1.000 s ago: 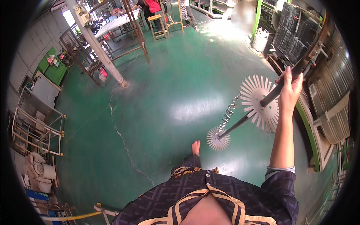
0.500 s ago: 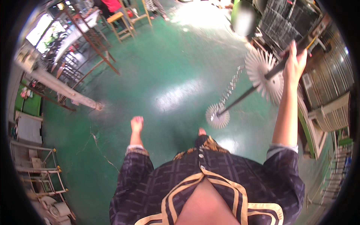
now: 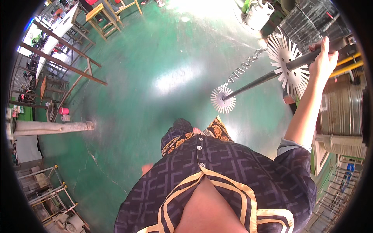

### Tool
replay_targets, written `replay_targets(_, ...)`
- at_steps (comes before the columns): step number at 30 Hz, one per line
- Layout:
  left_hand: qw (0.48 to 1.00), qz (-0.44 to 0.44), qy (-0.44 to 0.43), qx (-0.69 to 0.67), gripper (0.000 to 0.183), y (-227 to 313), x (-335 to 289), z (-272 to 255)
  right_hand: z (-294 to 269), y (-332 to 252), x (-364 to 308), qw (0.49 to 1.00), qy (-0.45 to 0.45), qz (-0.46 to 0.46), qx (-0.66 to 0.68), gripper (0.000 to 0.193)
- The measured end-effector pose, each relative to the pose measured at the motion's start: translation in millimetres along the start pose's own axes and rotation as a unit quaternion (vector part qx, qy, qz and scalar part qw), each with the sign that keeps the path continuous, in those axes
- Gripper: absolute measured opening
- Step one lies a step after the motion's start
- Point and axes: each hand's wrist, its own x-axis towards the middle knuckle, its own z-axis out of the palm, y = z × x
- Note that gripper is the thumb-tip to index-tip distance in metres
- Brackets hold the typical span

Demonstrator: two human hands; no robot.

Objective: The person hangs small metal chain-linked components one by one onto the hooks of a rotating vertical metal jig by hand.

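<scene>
My right hand (image 3: pixel 323 64) is wrapped around the upper end of a long dark rod (image 3: pixel 254 82), which slants down to the left in front of me. A large pale disc with slits around its rim (image 3: pixel 288 64) sits on the rod just below the hand. At the rod's lower end is a smaller slotted disc (image 3: pixel 223 99). A shiny twisted metal strip or chain (image 3: pixel 240 71) runs between the two discs, beside the rod. My left hand (image 3: pixel 147 168) hangs low by my left side, mostly covered by the dark patterned shirt; its fingers are hidden.
Green floor (image 3: pixel 132 73) stretches ahead. On the left are a pale post (image 3: pixel 54 127), a brown wooden frame (image 3: pixel 77 70) and a metal rack (image 3: pixel 46 188). A wooden stool (image 3: pixel 99 15) stands far left, near people's legs. A gas cylinder (image 3: pixel 258 16) and metal drums (image 3: pixel 338 106) line the right.
I have moved forward past the post and stool. My left hand has swung back toward my body, partly behind the shirt. My right hand still holds the rod, slightly farther right.
</scene>
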Motion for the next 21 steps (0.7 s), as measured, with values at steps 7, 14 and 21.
replay_targets(7,0.995,-0.093,-0.021,-0.002,0.016,139.8,73.0,-10.5,130.0,141.2,102.1,0.997,0.019,0.010,-0.067,0.022)
replay_targets(14,0.970,0.203,0.132,0.034,0.016,594.4,147.3,-84.6,255.2,262.4,191.0,0.959,0.026,-0.021,-0.280,0.035)
replay_targets(21,0.869,0.458,0.184,-0.028,0.019,990.1,131.8,-61.1,369.5,385.2,292.5,0.942,0.080,-0.009,-0.327,0.045)
